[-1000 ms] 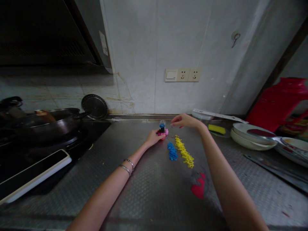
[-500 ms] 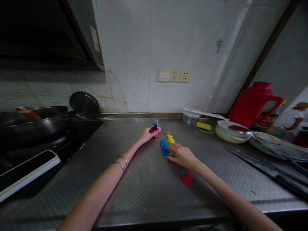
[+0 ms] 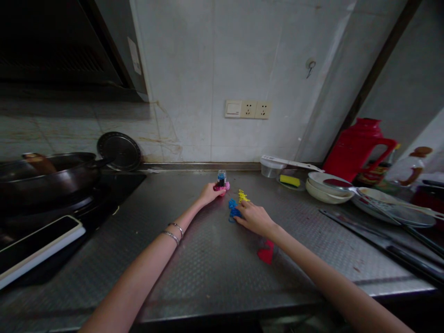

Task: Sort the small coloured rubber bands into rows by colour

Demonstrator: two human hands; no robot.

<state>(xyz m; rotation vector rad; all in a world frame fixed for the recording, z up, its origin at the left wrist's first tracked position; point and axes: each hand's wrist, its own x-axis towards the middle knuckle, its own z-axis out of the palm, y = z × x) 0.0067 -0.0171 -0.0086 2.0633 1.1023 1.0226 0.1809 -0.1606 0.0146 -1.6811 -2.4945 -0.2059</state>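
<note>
My left hand (image 3: 209, 193) is closed round a pink holder (image 3: 224, 187) with a small dark bottle (image 3: 221, 178) standing in it, far back on the steel counter (image 3: 208, 259). My right hand (image 3: 254, 217) lies over a pile of small blue pieces (image 3: 233, 208), fingertips pinching at them. What the fingers hold is too small to make out. A pile of small yellow pieces (image 3: 243, 196) lies just behind that hand. A red piece (image 3: 266, 254) lies on the counter beside my right forearm.
A wok (image 3: 45, 173) sits on a black stove (image 3: 52, 222) at the left, a round lid (image 3: 119, 151) leaning on the wall. At the right are a yellow sponge (image 3: 290, 181), stacked plates (image 3: 328, 187), a red jug (image 3: 355, 148) and a long knife (image 3: 381, 243).
My right hand came down from beside the bottle to the blue and yellow piles, then shifted left onto the blue pieces. The view swung to the right. My left hand stayed put.
</note>
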